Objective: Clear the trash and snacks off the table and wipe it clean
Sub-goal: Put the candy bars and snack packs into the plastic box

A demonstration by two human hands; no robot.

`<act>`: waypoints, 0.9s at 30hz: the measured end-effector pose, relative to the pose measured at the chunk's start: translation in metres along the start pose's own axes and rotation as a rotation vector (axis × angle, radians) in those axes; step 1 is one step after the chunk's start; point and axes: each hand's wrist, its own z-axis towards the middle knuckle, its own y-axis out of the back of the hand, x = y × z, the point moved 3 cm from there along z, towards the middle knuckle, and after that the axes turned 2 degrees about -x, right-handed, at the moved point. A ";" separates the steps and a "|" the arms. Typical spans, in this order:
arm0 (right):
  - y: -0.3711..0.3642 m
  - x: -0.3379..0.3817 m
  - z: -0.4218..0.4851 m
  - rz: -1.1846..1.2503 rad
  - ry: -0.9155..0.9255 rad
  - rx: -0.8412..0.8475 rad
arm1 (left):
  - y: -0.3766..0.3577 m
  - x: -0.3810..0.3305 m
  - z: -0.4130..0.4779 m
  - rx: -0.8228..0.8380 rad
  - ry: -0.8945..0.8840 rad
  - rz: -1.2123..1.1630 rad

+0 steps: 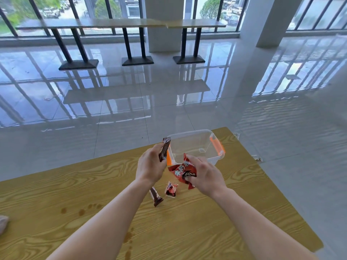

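A clear plastic box (216, 160) with orange clips stands on the far part of the wooden table (206, 222), with nothing inside it. My left hand (150, 166) grips a brown snack stick (164, 149) just left of the box. My right hand (204, 175) holds red snack packets (180, 170) at the box's near rim. On the table below my hands lie another brown snack stick (156, 197) and a small red-and-white packet (170, 190).
Brown liquid spots (81, 212) and a streak of drips (128, 239) stain the tabletop. A pale cloth (3, 223) shows at the left edge. Beyond the table is glossy tiled floor, with long tables on black legs (131, 25) by the windows.
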 end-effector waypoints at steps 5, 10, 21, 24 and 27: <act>0.026 -0.020 0.035 -0.015 -0.009 -0.062 | -0.021 -0.031 0.039 0.004 0.040 -0.071; 0.042 -0.041 0.074 -0.054 0.019 -0.077 | -0.045 -0.047 0.072 0.028 0.082 -0.085; 0.031 -0.079 0.140 -0.170 0.071 0.060 | -0.090 -0.037 0.099 0.128 0.033 0.139; 0.016 -0.084 0.146 -0.267 0.111 0.169 | -0.108 -0.033 0.095 0.173 -0.055 0.290; 0.003 -0.086 0.149 -0.395 0.164 0.259 | -0.122 -0.026 0.091 0.237 -0.113 0.439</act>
